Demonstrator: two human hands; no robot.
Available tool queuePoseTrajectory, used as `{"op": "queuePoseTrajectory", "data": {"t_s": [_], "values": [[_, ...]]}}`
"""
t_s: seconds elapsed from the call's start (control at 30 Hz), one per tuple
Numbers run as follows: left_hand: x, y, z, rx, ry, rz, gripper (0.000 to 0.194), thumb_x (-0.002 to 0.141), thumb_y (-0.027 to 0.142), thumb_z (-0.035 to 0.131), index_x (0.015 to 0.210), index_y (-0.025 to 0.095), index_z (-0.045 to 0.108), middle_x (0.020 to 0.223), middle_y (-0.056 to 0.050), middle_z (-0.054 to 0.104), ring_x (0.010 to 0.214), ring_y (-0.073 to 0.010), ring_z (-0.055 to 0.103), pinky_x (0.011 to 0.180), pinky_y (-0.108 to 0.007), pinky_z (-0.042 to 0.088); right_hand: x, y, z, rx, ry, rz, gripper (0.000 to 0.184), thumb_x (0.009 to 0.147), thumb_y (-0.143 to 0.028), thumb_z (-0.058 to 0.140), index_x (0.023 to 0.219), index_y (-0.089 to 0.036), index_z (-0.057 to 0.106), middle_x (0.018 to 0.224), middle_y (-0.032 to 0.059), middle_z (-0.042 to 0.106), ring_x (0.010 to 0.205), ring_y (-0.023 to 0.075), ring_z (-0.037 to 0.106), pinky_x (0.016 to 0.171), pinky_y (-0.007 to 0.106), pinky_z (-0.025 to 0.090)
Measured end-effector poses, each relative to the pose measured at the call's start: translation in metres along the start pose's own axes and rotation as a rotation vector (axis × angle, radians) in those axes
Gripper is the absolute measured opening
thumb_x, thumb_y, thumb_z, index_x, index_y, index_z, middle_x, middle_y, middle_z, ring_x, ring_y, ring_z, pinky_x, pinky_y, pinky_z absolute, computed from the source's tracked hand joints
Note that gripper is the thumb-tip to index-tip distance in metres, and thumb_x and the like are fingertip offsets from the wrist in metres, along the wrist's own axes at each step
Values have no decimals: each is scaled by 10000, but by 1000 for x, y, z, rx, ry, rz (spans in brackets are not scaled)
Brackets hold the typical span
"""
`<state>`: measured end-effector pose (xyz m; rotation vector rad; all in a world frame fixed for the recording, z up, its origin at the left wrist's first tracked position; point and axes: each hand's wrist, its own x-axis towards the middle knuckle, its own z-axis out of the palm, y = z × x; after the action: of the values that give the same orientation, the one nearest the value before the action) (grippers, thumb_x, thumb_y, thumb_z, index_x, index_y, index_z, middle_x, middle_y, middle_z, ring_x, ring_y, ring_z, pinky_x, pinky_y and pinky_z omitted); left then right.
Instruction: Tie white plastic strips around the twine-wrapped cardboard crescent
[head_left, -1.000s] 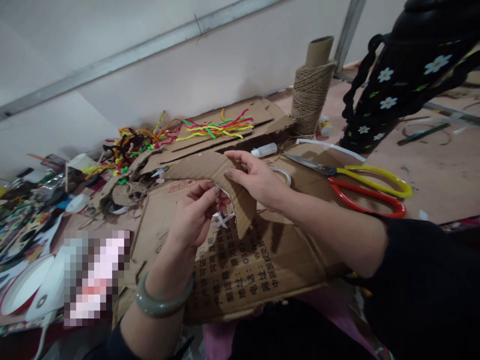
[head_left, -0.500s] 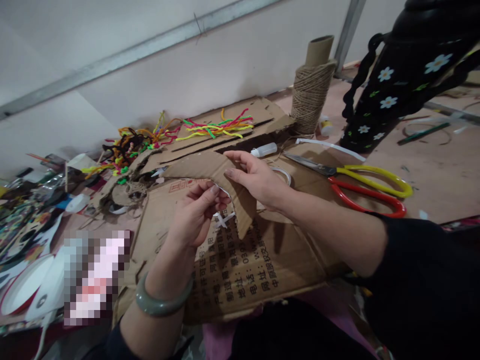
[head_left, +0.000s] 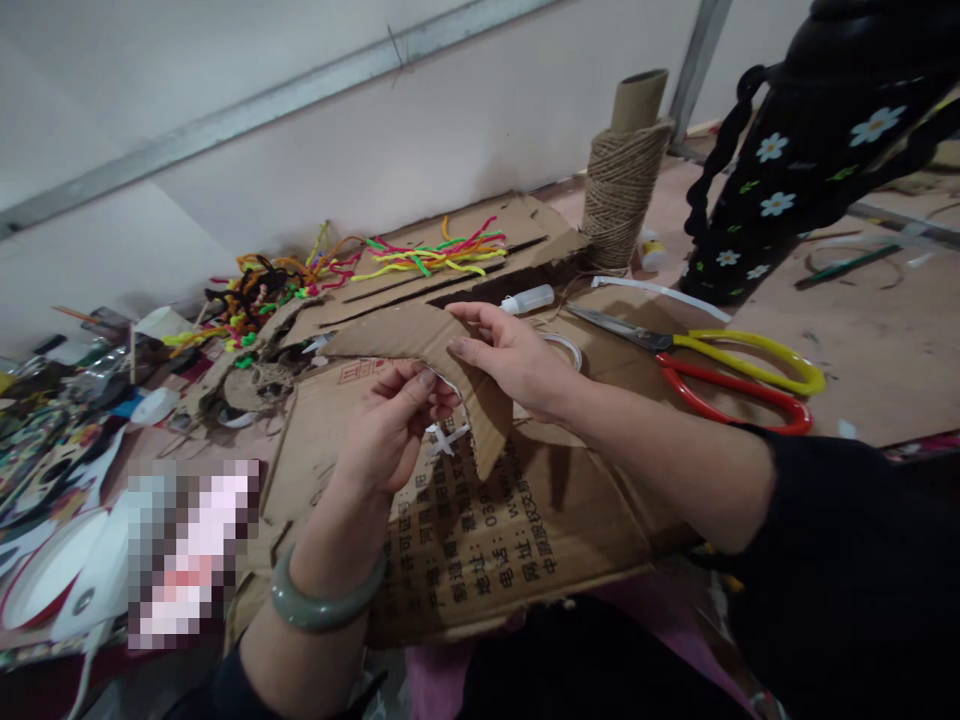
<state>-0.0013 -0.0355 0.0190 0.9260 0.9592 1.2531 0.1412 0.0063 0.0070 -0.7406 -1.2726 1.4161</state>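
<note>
A curved, crescent-like piece of cardboard point(head_left: 397, 330) is held up over a flat cardboard sheet point(head_left: 480, 560) printed with black characters. My right hand point(head_left: 514, 360) grips its upper bend, thumb on the near face and fingers over the top edge. At the inner curved edge, my left hand point(head_left: 401, 420) is closed in a pinch. A thin white strip point(head_left: 450, 385) shows along that edge beside my left fingertips; whether they hold the strip or the cardboard rim is hidden. Below them lies a small crossed white scrap point(head_left: 448, 438).
Scissors point(head_left: 660, 342) with one yellow and one red handle lie to the right. Behind stand a twine spool point(head_left: 622, 190) and a black flowered bottle point(head_left: 795, 170). A small squeeze bottle point(head_left: 531, 298) and colourful pipe cleaners point(head_left: 442, 255) lie at the back. Craft clutter covers the left.
Almost nothing differs. Both hands keep the same grip on the cardboard piece, whose left tip has shifted very slightly to the left.
</note>
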Motion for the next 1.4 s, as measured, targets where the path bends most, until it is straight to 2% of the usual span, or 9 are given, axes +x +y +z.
{"op": "queuePoseTrajectory", "data": {"t_s": [0.37,1.03,1.4], "values": [[0,1,1,-3,5,9,242,566,256,846,639,157,638,566,7,657,511,-82,611,500,-149,490,0,-2,1,13,-2,29,313,772,-189,593,1071,-184,502,1205,75,616,1099,173,581,1021,384,438],[-1,2,1,35,23,25,207,640,261,790,650,157,611,578,-1,646,509,-84,596,506,-169,476,-1,-1,0,26,-14,36,296,774,-197,605,1061,-192,534,1121,54,646,1062,166,593,1001,370,452],[0,2,1,5,15,22,291,547,311,857,627,159,622,573,3,662,513,-83,610,498,-152,484,-2,-3,1,62,-22,64,281,780,-174,598,1049,-192,519,1101,42,644,1029,146,599,992,348,454]]}}
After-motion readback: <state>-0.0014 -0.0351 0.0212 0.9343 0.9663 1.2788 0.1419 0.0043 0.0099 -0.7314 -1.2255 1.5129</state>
